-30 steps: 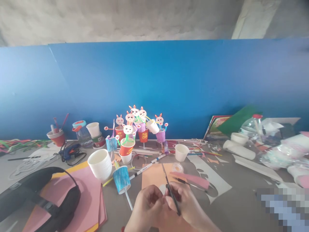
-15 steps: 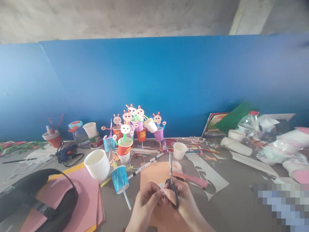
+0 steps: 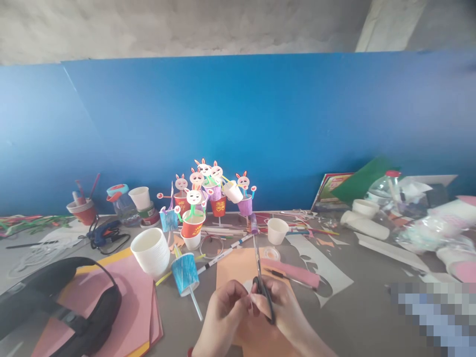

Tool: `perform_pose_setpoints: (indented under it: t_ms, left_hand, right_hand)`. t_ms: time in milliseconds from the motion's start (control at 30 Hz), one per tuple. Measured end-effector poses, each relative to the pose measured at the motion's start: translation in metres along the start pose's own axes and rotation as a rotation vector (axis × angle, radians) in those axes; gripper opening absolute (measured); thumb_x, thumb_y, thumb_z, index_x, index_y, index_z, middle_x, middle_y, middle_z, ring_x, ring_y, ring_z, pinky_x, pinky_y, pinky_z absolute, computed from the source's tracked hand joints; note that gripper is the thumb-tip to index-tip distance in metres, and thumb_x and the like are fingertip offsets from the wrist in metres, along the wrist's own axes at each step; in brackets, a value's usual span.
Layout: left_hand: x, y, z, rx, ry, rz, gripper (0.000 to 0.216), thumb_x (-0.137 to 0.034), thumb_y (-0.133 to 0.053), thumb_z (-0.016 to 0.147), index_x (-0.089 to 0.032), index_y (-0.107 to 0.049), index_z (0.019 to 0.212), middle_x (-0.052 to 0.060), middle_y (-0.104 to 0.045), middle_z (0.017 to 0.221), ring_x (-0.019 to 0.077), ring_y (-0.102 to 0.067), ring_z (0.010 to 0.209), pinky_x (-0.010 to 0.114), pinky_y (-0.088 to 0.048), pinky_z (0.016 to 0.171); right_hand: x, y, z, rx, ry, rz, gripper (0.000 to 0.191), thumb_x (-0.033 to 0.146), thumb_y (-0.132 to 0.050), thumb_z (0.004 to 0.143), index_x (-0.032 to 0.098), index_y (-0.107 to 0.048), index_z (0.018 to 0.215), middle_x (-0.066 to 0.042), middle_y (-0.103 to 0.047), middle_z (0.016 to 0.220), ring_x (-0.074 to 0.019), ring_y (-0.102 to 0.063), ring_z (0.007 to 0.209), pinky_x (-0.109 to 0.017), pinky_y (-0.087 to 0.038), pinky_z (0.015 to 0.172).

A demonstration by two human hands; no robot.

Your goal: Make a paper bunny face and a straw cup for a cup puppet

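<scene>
Both hands meet low in the middle over a sheet of orange paper [image 3: 234, 263]. My left hand [image 3: 225, 317] is closed, its thumb and fingers pinching a small white paper piece [image 3: 248, 286] that is mostly hidden behind them. My right hand [image 3: 288, 312] has a pair of scissors [image 3: 269, 303] hooked in it by the dark handles, blades pointing away from me and up. Its thumb and forefinger also pinch near the same paper piece. Left of the hands lies a blue-coloured paper cup [image 3: 185, 273] with a straw through it.
Rabbit-faced cup figures [image 3: 194, 198] stand at the back. Stacked white cups [image 3: 150, 252] and black headphones [image 3: 100, 307] are at left, with pink paper [image 3: 132, 287] beneath. A tape roll [image 3: 271, 254], a white cup [image 3: 277, 231] and cut white paper [image 3: 330, 275] lie right of the scissors.
The scissors' blades have swung slightly to the left. The fingers of both hands have shifted a little while staying together at the paper piece.
</scene>
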State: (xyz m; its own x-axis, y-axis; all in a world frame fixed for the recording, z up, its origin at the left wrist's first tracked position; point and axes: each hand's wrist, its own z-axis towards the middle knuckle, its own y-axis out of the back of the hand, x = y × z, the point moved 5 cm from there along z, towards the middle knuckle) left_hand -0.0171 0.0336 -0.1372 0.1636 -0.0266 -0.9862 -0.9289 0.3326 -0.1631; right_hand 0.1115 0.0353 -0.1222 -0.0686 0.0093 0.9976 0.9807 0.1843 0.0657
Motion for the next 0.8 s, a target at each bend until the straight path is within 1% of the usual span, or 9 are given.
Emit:
perform_pose_setpoints:
  t_ms: [67, 167, 333, 467, 600, 700, 800]
  left_hand:
    - [-0.001, 0.0, -0.001, -0.005, -0.012, 0.068, 0.024, -0.033, -0.061, 0.087, -0.019, -0.055, 0.068, 0.001, -0.062, 0.063, 0.0166, -0.056, 0.065, 0.026, -0.04, 0.065]
    - [-0.001, 0.002, -0.001, -0.024, -0.035, 0.156, 0.026, -0.036, -0.059, 0.09, -0.019, -0.056, 0.07, 0.002, -0.063, 0.066, 0.0169, -0.056, 0.067, 0.026, -0.039, 0.064]
    - [-0.006, -0.003, -0.001, -0.01, -0.067, 0.064, 0.032, -0.047, -0.056, 0.092, -0.019, -0.055, 0.076, 0.001, -0.058, 0.069, 0.0171, -0.056, 0.069, 0.027, -0.042, 0.068]
    - [-0.01, -0.005, -0.003, -0.049, -0.085, 0.077, 0.034, -0.047, -0.056, 0.092, -0.019, -0.054, 0.073, 0.0, -0.055, 0.068, 0.0159, -0.053, 0.067, 0.027, -0.041, 0.067]
    - [-0.011, -0.003, -0.003, -0.038, -0.103, 0.062, 0.032, -0.042, -0.055, 0.094, -0.019, -0.054, 0.072, -0.001, -0.055, 0.067, 0.0153, -0.053, 0.067, 0.026, -0.04, 0.068]
    - [-0.012, 0.002, -0.002, -0.046, -0.107, 0.03, 0.029, -0.04, -0.059, 0.091, -0.019, -0.055, 0.071, -0.002, -0.053, 0.068, 0.0152, -0.053, 0.068, 0.026, -0.04, 0.069]
    - [-0.016, 0.008, 0.0, -0.07, -0.132, 0.015, 0.026, -0.036, -0.064, 0.088, -0.018, -0.058, 0.07, -0.001, -0.055, 0.072, 0.0149, -0.052, 0.07, 0.026, -0.041, 0.07]
  right_hand:
    - [-0.001, 0.0, 0.0, 0.005, -0.005, -0.008, 0.006, 0.025, -0.058, 0.069, 0.019, -0.056, 0.065, 0.003, -0.059, 0.055, -0.0147, -0.055, 0.056, -0.023, -0.038, 0.054]
    - [-0.004, 0.0, 0.0, -0.036, -0.012, 0.002, 0.009, 0.027, -0.057, 0.069, 0.019, -0.056, 0.065, 0.004, -0.055, 0.053, -0.0129, -0.049, 0.053, -0.023, -0.035, 0.053]
    - [-0.007, -0.002, -0.003, -0.115, 0.018, 0.063, 0.015, 0.032, -0.061, 0.071, 0.019, -0.055, 0.066, 0.005, -0.05, 0.053, -0.0123, -0.045, 0.053, -0.024, -0.036, 0.054]
    - [-0.007, -0.005, -0.005, -0.137, 0.041, 0.114, 0.021, 0.037, -0.065, 0.072, 0.02, -0.055, 0.067, 0.004, -0.05, 0.056, -0.0133, -0.047, 0.055, -0.025, -0.038, 0.056]
    - [-0.005, -0.003, -0.005, -0.092, 0.015, 0.033, 0.026, 0.042, -0.066, 0.076, 0.02, -0.056, 0.068, 0.003, -0.055, 0.057, -0.0137, -0.05, 0.056, -0.024, -0.038, 0.055]
    - [-0.002, 0.003, -0.003, 0.013, -0.011, -0.067, 0.031, 0.047, -0.066, 0.08, 0.019, -0.058, 0.071, 0.004, -0.056, 0.055, -0.0112, -0.046, 0.05, -0.022, -0.033, 0.05]
    - [0.0, 0.009, -0.002, 0.114, -0.069, -0.122, 0.039, 0.057, -0.06, 0.083, 0.019, -0.057, 0.071, 0.004, -0.055, 0.05, -0.0088, -0.038, 0.042, -0.022, -0.026, 0.044]
